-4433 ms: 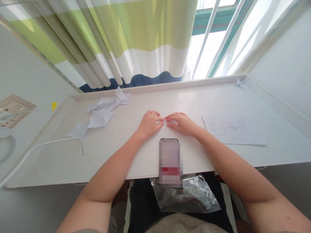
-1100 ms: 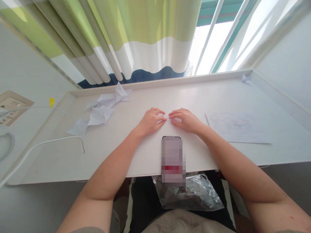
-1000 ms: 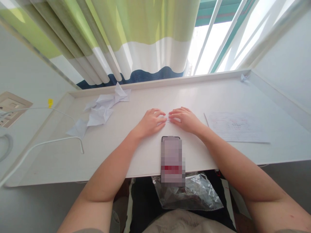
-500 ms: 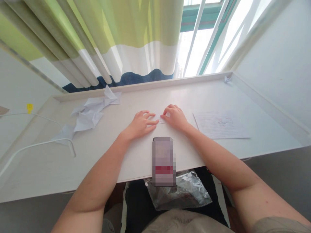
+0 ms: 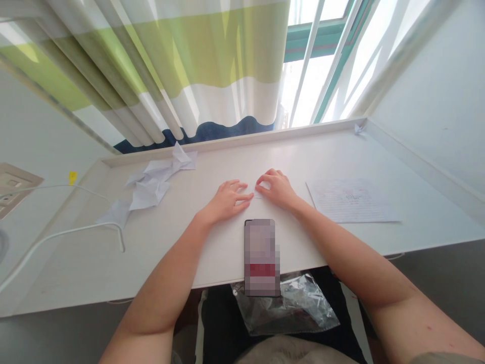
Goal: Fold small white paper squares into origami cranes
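Near the middle of the white desk (image 5: 295, 162), a small piece of white paper (image 5: 257, 194) lies between my hands, mostly hidden by them. My left hand (image 5: 230, 198) rests with its fingers spread, the fingertips at the paper's left edge. On the other side, my right hand (image 5: 276, 187) pinches the paper between thumb and forefinger. A phone (image 5: 261, 253) with a blurred-out screen lies just below the hands, at the desk's front edge.
Folded white papers (image 5: 149, 189) lie at the left. Lined sheets (image 5: 352, 201) lie to the right, and a small folded paper (image 5: 359, 130) is in the back right corner. A white cable (image 5: 76, 230) crosses the left side. A clear plastic bag (image 5: 303, 308) is on my lap.
The whole view has shifted, so the desk and hands appear slightly lower and farther right. Both hands keep nearly the same pose around the small paper.
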The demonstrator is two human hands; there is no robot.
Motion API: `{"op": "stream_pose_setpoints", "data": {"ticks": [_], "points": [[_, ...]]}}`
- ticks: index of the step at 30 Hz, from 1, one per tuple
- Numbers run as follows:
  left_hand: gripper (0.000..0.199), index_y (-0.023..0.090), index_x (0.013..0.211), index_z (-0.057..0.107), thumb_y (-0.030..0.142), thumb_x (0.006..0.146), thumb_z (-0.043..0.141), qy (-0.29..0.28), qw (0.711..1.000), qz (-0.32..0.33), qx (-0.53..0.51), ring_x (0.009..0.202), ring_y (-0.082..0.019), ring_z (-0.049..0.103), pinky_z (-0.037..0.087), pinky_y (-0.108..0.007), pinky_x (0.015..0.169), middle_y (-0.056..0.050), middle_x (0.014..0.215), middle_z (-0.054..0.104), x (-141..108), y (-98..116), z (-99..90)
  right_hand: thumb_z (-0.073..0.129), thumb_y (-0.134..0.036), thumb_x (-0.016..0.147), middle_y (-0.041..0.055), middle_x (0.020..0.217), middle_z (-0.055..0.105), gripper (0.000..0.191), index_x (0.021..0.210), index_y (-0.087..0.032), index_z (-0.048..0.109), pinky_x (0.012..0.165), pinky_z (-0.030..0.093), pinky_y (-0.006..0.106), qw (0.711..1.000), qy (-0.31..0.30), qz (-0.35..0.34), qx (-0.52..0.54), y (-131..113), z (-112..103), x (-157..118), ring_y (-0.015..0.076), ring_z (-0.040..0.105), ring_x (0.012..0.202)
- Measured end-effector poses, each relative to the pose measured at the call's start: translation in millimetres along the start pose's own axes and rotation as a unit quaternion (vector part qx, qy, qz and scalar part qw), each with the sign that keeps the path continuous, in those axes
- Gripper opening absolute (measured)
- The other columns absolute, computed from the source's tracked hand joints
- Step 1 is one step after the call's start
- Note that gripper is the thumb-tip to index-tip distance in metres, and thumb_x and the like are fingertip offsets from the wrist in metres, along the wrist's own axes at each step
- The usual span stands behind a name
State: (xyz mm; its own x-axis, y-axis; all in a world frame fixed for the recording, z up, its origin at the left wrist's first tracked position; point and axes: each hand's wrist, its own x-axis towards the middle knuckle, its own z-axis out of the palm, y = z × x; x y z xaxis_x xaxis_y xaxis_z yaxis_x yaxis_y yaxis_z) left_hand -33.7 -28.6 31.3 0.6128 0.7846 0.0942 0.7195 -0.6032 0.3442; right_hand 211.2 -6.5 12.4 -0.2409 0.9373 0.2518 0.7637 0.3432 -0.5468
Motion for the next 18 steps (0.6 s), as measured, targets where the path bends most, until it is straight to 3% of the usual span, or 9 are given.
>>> {"op": "stream_pose_setpoints", "data": {"ticks": [5, 9, 14, 18], "points": [[0.022, 0.035, 0.121, 0.085, 0.036, 0.103, 0.072, 0.037, 0.998, 0.029, -0.038, 0.140, -0.028, 0.062, 0.044, -0.054, 0.125, -0.005, 0.140, 0.076, 2.7, -1.4, 2.9, 0.069, -0.032, 0.101, 0.0104, 0.119, 0.071, 0.019, 0.110, -0.033, 0.086, 0.114, 0.045, 0.059, 0.999, -0.044, -0.026, 0.005, 4.1, -5.1, -3.5, 0.0344, 0.061, 0.120], [0.018, 0.030, 0.114, 0.086, 0.037, 0.100, 0.078, 0.075, 0.995, 0.042, -0.049, 0.118, -0.025, 0.072, 0.053, -0.047, 0.110, -0.006, 0.124, 0.082, 10.8, -2.1, 6.9, 0.067, -0.031, 0.102, 0.0109, 0.119, 0.071, 0.020, 0.109, -0.031, 0.085, 0.113, 0.045, 0.059, 0.999, -0.040, -0.028, -0.003, 1.6, -5.3, -4.8, 0.0345, 0.061, 0.120], [0.019, 0.028, 0.099, 0.085, 0.031, 0.106, 0.069, 0.065, 0.995, 0.071, 0.005, 0.109, -0.024, 0.072, 0.052, -0.043, 0.103, -0.005, 0.112, 0.084, 19.4, 1.9, 10.3, 0.067, -0.034, 0.102, 0.0110, 0.118, 0.073, 0.018, 0.106, -0.030, 0.084, 0.113, 0.045, 0.059, 0.999, -0.031, -0.019, -0.001, 0.1, -4.7, -4.0, 0.0347, 0.062, 0.120], [0.023, 0.024, 0.100, 0.082, 0.027, 0.110, 0.061, 0.072, 0.992, 0.089, 0.051, 0.108, -0.023, 0.072, 0.051, -0.041, 0.100, -0.007, 0.112, 0.083, 21.6, 4.1, 11.3, 0.068, -0.032, 0.100, 0.0096, 0.125, 0.074, 0.027, 0.124, -0.031, 0.081, 0.117, 0.045, 0.060, 0.995, -0.062, -0.067, 0.033, 9.4, -11.1, -4.7, 0.0335, 0.064, 0.124]]}}
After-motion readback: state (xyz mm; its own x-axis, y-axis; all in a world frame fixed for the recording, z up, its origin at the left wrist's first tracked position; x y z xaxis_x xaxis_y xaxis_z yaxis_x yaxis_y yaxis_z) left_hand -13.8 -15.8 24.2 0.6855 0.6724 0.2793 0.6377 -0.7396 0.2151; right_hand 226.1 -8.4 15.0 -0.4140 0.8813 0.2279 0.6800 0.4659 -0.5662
